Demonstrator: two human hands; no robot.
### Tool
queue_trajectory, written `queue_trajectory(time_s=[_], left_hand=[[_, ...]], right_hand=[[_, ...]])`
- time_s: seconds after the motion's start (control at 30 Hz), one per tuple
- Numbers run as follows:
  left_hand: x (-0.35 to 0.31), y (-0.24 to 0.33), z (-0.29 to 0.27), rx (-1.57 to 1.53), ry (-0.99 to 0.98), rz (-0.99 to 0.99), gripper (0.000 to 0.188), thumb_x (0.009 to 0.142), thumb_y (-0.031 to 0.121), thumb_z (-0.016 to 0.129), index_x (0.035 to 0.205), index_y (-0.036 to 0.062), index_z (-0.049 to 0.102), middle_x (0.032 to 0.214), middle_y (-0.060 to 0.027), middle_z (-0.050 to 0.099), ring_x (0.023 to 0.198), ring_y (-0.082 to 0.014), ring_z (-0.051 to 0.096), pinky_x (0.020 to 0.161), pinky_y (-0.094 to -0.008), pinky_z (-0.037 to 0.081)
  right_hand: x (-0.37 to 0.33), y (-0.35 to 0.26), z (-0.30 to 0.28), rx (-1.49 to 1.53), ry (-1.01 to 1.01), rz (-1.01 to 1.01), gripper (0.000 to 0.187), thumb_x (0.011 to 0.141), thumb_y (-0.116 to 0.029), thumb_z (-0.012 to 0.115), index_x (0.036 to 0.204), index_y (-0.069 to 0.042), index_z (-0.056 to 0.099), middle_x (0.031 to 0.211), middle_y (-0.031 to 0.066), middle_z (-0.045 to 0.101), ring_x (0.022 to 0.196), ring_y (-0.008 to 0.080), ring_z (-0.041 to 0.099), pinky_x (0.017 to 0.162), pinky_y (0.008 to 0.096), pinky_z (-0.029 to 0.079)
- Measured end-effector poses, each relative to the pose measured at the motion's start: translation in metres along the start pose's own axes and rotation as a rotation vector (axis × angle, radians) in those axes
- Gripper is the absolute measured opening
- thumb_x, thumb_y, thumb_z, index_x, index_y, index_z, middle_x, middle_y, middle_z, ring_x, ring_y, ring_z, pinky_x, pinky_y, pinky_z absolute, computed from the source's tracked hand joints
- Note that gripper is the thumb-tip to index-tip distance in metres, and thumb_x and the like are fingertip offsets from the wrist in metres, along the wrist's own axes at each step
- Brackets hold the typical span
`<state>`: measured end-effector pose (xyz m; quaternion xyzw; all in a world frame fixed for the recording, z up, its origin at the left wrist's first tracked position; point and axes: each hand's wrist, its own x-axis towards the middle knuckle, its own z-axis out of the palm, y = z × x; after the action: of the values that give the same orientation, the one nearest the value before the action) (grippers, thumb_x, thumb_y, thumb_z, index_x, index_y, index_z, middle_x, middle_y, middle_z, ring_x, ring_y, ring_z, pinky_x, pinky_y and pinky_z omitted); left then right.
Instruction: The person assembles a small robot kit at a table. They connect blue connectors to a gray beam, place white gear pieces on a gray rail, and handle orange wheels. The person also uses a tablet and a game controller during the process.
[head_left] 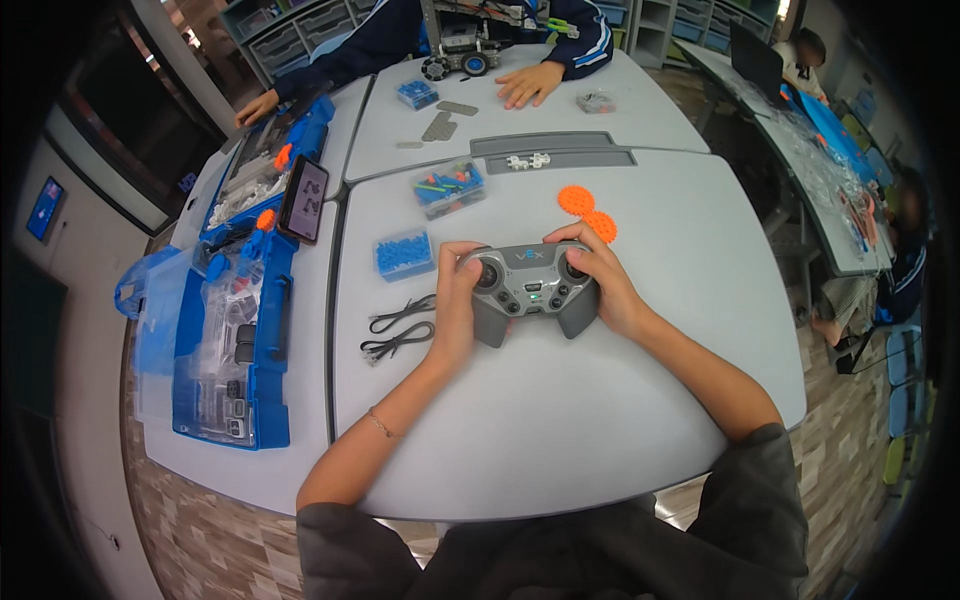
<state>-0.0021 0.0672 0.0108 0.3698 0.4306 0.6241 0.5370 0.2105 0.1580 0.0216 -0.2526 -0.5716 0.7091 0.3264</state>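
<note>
Between both hands I hold a grey game controller (534, 282) above the white table, a small green light glowing at its middle. My left hand (460, 297) wraps its left grip, thumb by the left joystick. My right hand (603, 275) grips the other side, with the thumb at the right joystick. Just beyond my right hand lie two orange gears (588, 213). Beside my left hand are black cables (398, 330) and a clear box of blue pins (404, 255). Farther back stands another clear box of mixed coloured parts (448, 188).
Open blue cases (275, 350) of parts line the left table, where a phone (303, 200) leans upright. Across from me, a co-worker's hand (531, 84) rests flat near a wheeled robot (462, 60). White connector pieces (528, 161) lie on a grey tray strip (600, 158).
</note>
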Motion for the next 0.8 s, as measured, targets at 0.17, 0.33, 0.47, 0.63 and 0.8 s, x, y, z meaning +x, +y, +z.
queue_trajectory(time_s=[0.17, 0.33, 0.47, 0.63, 0.8], left_hand=[[0.0005, -0.0063, 0.005, 0.302, 0.031, 0.162, 0.038, 0.103, 0.038, 0.058, 0.125, 0.012, 0.04, 0.113, -0.0151, 0.057, 0.066, -0.0221, 0.068, 0.043, -0.0318, 0.055], [0.0013, -0.0024, 0.005, 0.08, -0.006, 0.036, 0.038, 0.104, 0.038, 0.055, 0.126, 0.0117, 0.039, 0.111, -0.0166, 0.057, 0.065, -0.0228, 0.068, 0.043, -0.0318, 0.054], [-0.0016, -0.0013, -0.001, 0.028, -0.061, 0.014, 0.038, 0.104, 0.043, 0.052, 0.128, 0.0159, 0.042, 0.109, -0.0154, 0.06, 0.073, -0.0242, 0.071, 0.046, -0.0335, 0.057], [-0.0027, -0.0032, 0.0041, 0.335, -0.063, 0.232, 0.034, 0.105, 0.032, 0.056, 0.127, 0.0098, 0.043, 0.115, -0.0115, 0.055, 0.102, -0.0167, 0.059, 0.08, -0.0304, 0.054], [-0.0047, -0.0009, 0.0052, 0.165, -0.022, 0.049, 0.03, 0.107, 0.029, 0.049, 0.125, 0.0059, 0.045, 0.117, -0.0096, 0.054, 0.109, -0.0162, 0.054, 0.095, -0.0325, 0.048]], right_hand=[[-0.0048, 0.0004, 0.0007, -0.092, -0.038, -0.096, 0.037, 0.103, -0.036, 0.058, 0.128, -0.009, 0.056, 0.121, 0.0079, 0.059, 0.111, 0.0149, 0.057, 0.097, 0.0309, 0.045], [-0.0039, 0.0001, 0.0033, -0.147, 0.025, -0.035, 0.041, 0.103, -0.041, 0.053, 0.128, -0.008, 0.055, 0.121, 0.0079, 0.06, 0.113, 0.0158, 0.058, 0.099, 0.0323, 0.046], [-0.0002, -0.0012, 0.0018, -0.099, -0.017, -0.103, 0.042, 0.104, -0.042, 0.053, 0.128, -0.008, 0.056, 0.117, 0.008, 0.06, 0.108, 0.0145, 0.057, 0.096, 0.0332, 0.047], [-0.0087, -0.0053, 0.0047, -0.335, 0.016, -0.124, 0.046, 0.101, -0.046, 0.055, 0.127, -0.008, 0.054, 0.118, 0.0086, 0.061, 0.112, 0.0174, 0.059, 0.102, 0.0331, 0.046], [-0.0033, -0.0035, 0.005, -0.192, 0.066, -0.07, 0.044, 0.105, -0.046, 0.051, 0.123, -0.006, 0.058, 0.111, 0.0065, 0.062, 0.107, 0.0133, 0.058, 0.096, 0.0315, 0.047]])
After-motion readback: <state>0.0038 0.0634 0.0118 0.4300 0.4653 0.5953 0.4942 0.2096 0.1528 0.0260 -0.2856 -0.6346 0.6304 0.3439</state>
